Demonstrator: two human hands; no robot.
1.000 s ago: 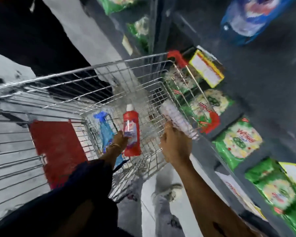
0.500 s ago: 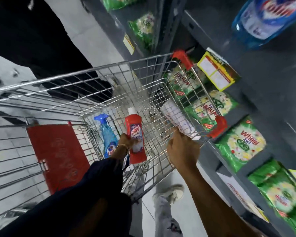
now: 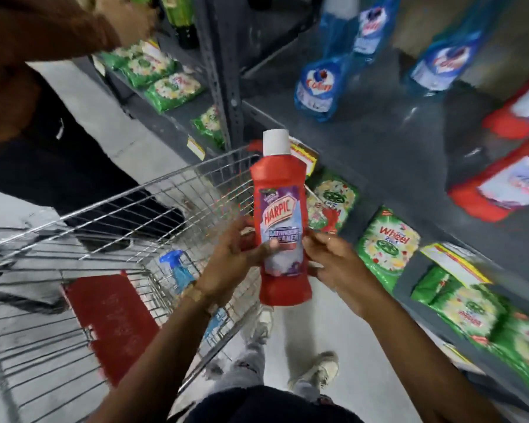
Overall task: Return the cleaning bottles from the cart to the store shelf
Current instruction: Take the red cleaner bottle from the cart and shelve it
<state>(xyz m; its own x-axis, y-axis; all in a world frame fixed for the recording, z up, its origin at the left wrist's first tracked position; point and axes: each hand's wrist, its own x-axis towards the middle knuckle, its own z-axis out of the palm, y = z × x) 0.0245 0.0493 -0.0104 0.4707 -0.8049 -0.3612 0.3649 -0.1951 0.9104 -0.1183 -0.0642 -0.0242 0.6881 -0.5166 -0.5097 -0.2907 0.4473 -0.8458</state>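
A red Harpic bottle (image 3: 280, 221) with a white cap stands upright in mid-air above the cart's near right corner. My left hand (image 3: 232, 261) grips its left side, thumb across the label. My right hand (image 3: 333, 264) touches its right side with the fingers curled around it. A blue spray bottle (image 3: 177, 270) lies in the wire cart (image 3: 129, 215), below and left of my left hand. The grey store shelf (image 3: 394, 141) rises on the right, with blue bottles (image 3: 316, 87) standing at its back and red bottles (image 3: 501, 184) lying further right.
Green detergent packs (image 3: 385, 242) fill the lower shelf beside the cart. Another person (image 3: 43, 96) in a brown sleeve and dark trousers stands at the far left, reaching toward the far shelf. A red flap (image 3: 110, 319) sits in the cart's child seat. My feet are on the pale floor.
My left hand has lifted the red bottle up out of the cart. My right hand let go of the cart handle and came onto the bottle. The view tilted up toward the shelf.
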